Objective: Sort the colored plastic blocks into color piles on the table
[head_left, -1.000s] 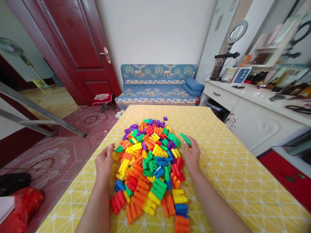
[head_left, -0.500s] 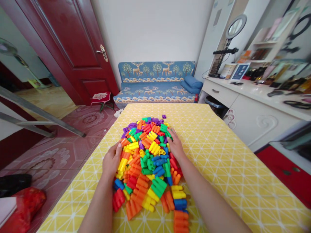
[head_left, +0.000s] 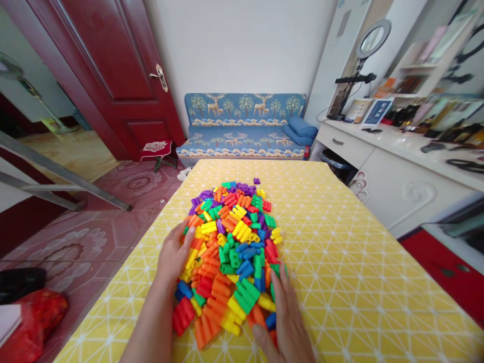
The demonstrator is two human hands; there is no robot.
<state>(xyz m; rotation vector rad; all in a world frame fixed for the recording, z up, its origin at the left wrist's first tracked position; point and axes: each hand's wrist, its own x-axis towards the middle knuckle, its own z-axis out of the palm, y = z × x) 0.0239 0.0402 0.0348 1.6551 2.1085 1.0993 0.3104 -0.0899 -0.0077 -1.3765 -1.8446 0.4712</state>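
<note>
A heap of plastic toy building blocks (head_left: 217, 257) in orange, yellow, green, blue, red and purple lies on a yellow patterned tablecloth (head_left: 333, 252). Along the heap's left side rests my left hand (head_left: 176, 249), thumb apart from the fingers, touching the outer blocks. My right hand (head_left: 283, 315) is at the near right edge, fingers stretched forward and thumb spread, against orange, blue and green blocks that it partly hides. Neither hand grasps a block. One small purple block (head_left: 256, 181) sits apart beyond the heap.
Behind the table stands a blue sofa (head_left: 242, 136) with deer patterns. A white dresser (head_left: 378, 156) holding a ring light (head_left: 373, 39) and bottles is at right. To the left are a red door (head_left: 113, 75), a small stool (head_left: 157, 148) and metal legs (head_left: 64, 171).
My right hand has moved from the heap's far right side toward me, to its near right edge. Blocks there are pushed inward. My left hand has stayed nearly in place.
</note>
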